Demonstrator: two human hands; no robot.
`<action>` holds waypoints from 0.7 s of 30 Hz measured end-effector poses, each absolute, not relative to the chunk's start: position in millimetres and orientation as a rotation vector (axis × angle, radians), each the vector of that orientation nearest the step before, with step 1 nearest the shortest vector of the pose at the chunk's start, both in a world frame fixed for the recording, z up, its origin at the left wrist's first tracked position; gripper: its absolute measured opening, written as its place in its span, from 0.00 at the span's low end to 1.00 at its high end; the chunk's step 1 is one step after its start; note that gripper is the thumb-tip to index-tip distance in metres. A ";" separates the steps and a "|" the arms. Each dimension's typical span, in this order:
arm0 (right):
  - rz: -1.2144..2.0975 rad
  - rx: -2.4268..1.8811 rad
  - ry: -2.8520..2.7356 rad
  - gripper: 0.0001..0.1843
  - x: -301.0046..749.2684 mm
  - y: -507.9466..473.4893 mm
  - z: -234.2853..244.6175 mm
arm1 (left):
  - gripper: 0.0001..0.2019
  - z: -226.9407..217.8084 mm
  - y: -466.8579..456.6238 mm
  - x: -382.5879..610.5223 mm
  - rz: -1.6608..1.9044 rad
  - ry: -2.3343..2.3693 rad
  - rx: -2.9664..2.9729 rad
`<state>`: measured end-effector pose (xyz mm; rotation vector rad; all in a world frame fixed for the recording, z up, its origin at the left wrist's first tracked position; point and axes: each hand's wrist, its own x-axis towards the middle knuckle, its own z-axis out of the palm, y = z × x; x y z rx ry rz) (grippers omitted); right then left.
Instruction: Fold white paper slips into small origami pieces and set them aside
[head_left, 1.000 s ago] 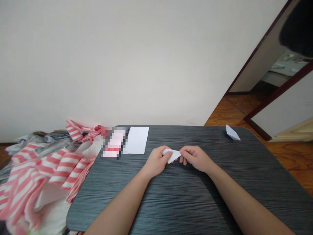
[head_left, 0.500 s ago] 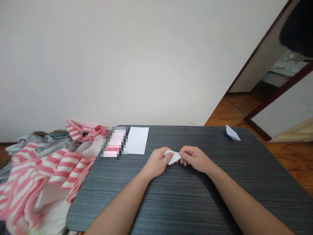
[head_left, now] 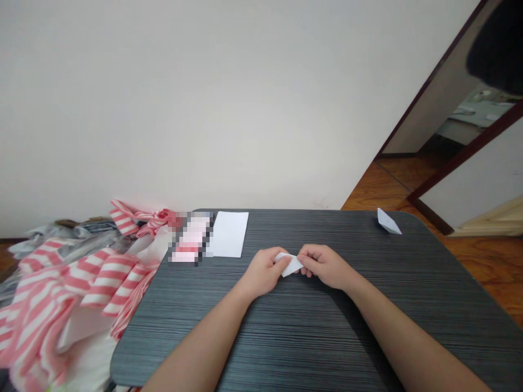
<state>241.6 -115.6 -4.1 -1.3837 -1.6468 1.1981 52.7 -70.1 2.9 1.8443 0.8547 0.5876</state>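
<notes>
**Small folded white paper (head_left: 291,264) pinched between two hands, mid-counter**

The left grip (head_left: 263,270) and right grip (head_left: 324,266) clench its opposite ends, keeping the crisp folds taut over the dark ribbed counter (head_left: 286,337). A flat white sheet (head_left: 229,234) and a pale folded paper boat (head_left: 388,221) lie farther back.

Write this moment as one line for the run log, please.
left hand: holds folded paper | right hand: holds folded paper | on table: white sheet, paper boat
</notes>
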 end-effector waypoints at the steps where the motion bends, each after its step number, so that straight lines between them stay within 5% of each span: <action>1: 1.178 -1.394 -1.656 0.13 241.3 -115.8 -4.2 | 0.15 2.9 -70.1 52.8 0.587 0.856 1.845; 21: 1.028 -1.450 -1.782 0.14 236.9 -117.2 -1.2 | 0.15 5.7 -70.1 52.8 0.631 0.825 1.881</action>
